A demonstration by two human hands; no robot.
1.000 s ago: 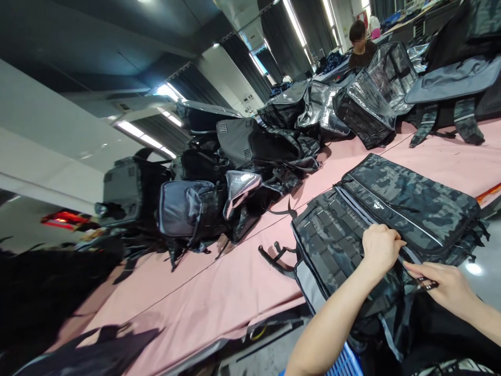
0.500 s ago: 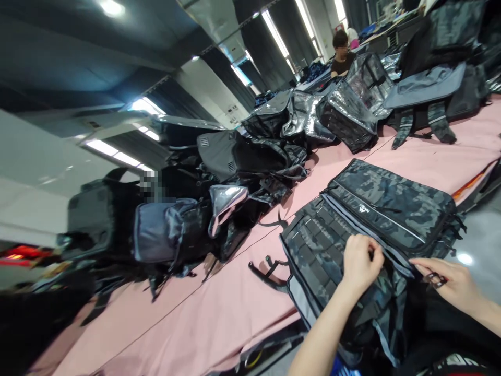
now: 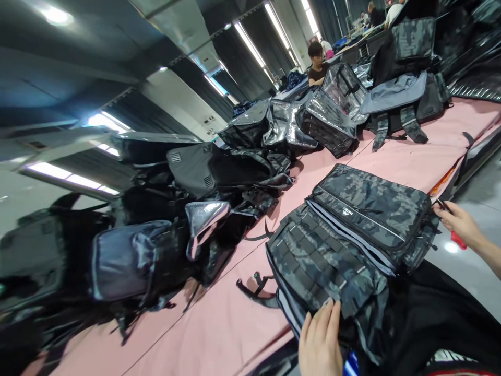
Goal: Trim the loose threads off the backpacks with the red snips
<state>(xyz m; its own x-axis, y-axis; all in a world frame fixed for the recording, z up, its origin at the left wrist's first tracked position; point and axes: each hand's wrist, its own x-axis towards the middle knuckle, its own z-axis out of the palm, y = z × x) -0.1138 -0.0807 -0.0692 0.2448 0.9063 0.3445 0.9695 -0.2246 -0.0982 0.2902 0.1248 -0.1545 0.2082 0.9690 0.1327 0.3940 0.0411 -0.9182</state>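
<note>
dark grey camo backpack [image 3: 352, 235]; pink tabletop [image 3: 235, 318]; silver-black bags [image 3: 289, 125]

A backpack [image 3: 352, 235] lies flat on the table [image 3: 219, 324], at its near edge. The left hand [image 3: 321, 342] rests on the backpack's near end; the right hand [image 3: 458, 222] is at its far right corner, pinching what may be a small tool. Left of the backpack, a heap of bags [image 3: 176, 224] runs along the table. Behind it, more bags [image 3: 332, 112] sit further along the table, with a seated person [image 3: 316, 65] beyond them.
</note>
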